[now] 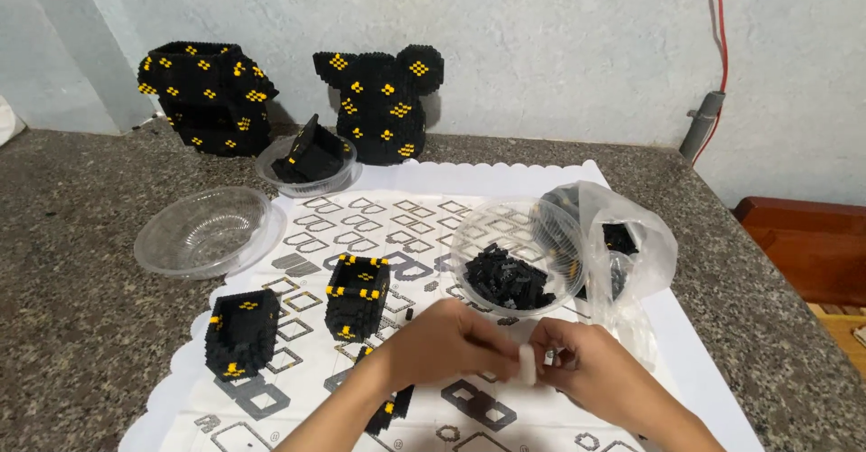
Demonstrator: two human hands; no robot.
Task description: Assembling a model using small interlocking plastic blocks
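both hands meet low over the patterned white mat (505, 177): the left hand (451, 339) and right hand (591, 366) pinch a small white piece (527, 364) between closed fingers. just left stand two hollow black-and-yellow brick blocks (357, 297). beyond the hands a clear bowl of loose black bricks (512, 258) sits beside a plastic bag (622, 244). an empty clear bowl (206, 231) rests on the speckled worktop (72, 235), and by the wall stand large brick pieces (383, 100).
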